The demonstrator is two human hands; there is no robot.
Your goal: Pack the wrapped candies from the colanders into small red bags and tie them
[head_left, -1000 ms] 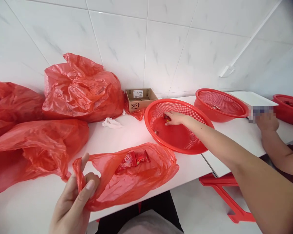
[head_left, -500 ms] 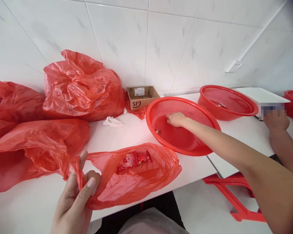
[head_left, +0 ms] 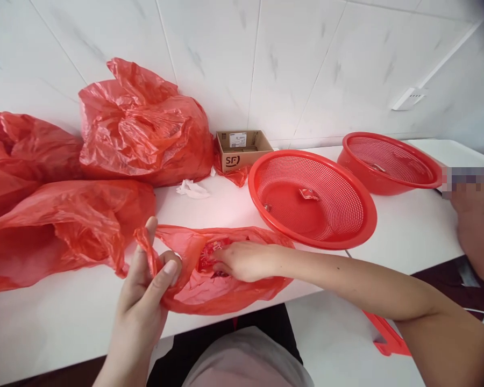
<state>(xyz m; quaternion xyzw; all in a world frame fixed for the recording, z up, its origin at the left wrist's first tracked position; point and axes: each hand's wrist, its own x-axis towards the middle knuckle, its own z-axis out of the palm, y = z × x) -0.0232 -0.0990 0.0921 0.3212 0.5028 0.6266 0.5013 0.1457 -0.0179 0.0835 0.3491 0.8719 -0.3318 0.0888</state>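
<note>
My left hand (head_left: 147, 290) is closed on the gathered handle of a red plastic bag (head_left: 221, 306), holding its mouth open on the table. My right hand (head_left: 248, 260) reaches into this bag with its fingers curled onto red wrapped packets (head_left: 210, 255); the fingertips are partly hidden. Behind the bag stands a red perforated basket (head_left: 280, 201). One small red-and-white packet (head_left: 308, 194) and a smaller wrapped piece (head_left: 267, 207) lie in it.
Full red bags (head_left: 145, 134) crowd the left side. An SF cardboard box (head_left: 242, 158) and a crumpled white tissue (head_left: 192, 189) lie near the wall. A second red basket (head_left: 387, 185) stands at right, near another person's hand (head_left: 474, 199). A red stool (head_left: 387, 333) is below the table.
My right hand has moved from the basket down and left into the red bag. A packet now shows on the basket floor where the hand was. My left hand keeps its hold on the bag.
</note>
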